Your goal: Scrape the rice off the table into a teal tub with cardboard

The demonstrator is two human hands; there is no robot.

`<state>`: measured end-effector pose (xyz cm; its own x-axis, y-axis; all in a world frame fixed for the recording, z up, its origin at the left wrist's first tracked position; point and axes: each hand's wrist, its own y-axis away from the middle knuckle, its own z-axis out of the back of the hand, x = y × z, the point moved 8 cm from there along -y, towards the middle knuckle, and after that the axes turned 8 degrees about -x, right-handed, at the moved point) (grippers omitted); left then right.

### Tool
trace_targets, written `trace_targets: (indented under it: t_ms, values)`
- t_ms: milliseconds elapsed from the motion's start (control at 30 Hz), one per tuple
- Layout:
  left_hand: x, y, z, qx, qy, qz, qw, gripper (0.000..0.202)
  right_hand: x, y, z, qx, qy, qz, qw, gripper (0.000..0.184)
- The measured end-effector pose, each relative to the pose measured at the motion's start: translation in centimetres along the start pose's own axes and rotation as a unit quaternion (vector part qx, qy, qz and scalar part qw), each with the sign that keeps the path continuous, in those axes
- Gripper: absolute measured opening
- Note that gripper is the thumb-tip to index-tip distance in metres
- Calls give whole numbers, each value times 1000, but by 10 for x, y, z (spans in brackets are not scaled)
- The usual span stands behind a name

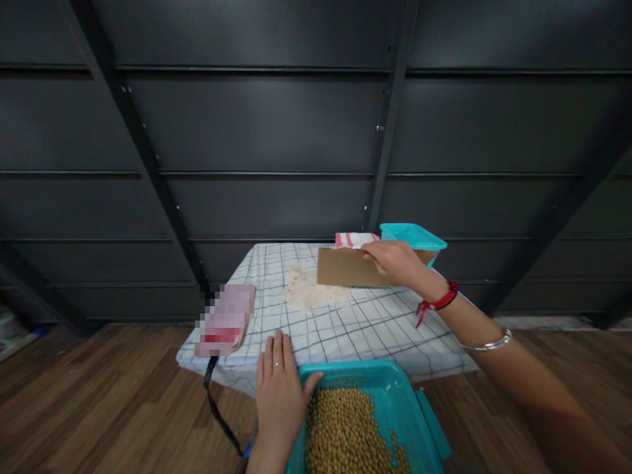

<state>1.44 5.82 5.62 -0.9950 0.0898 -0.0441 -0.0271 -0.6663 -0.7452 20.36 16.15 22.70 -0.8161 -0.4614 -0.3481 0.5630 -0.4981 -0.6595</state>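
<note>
My right hand (395, 260) grips the top edge of a brown cardboard piece (340, 267), which stands upright on its long edge on the checked cloth. To its left spreads a pale patch of flour-like powder (309, 288) with small yellowish bits. My left hand (280, 388) lies flat at the table's near edge, fingers stretched out, its thumb at the rim of a teal tub (390, 370). Small round brown-green beans (345, 431) fill much of that tub. Whether the cardboard is a box or a flat strip, I cannot tell.
A phone-like pink object (230, 316), partly blurred out, lies at the left table edge, with a black strap (217, 408) below. Behind the cardboard are a red-and-white striped cloth (356, 239) and a second turquoise tub (412, 235). A dark panelled wall (266, 125) rises beyond the table.
</note>
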Motion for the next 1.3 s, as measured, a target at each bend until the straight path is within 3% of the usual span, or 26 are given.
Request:
trace_targets:
  t_ms: [133, 400, 700, 1100, 1300]
  values:
    - [1, 1, -1, -4, 10, 0, 1000, 70, 7, 7, 17, -58, 2, 27, 998, 23]
    - [1, 1, -1, 2, -1, 1, 1000, 69, 24, 35, 47, -108, 17, 90, 990, 26]
    - [-2, -1, 4, -10, -25, -17, 999, 69, 40, 48, 42, -99, 7, 125, 987, 26]
    - [0, 0, 1, -1, -6, -3, 1000, 69, 50, 58, 61, -113, -1, 155, 981, 27]
    - [1, 0, 0, 1, -5, 1, 1000, 69, 53, 60, 62, -109, -2, 157, 982, 27]
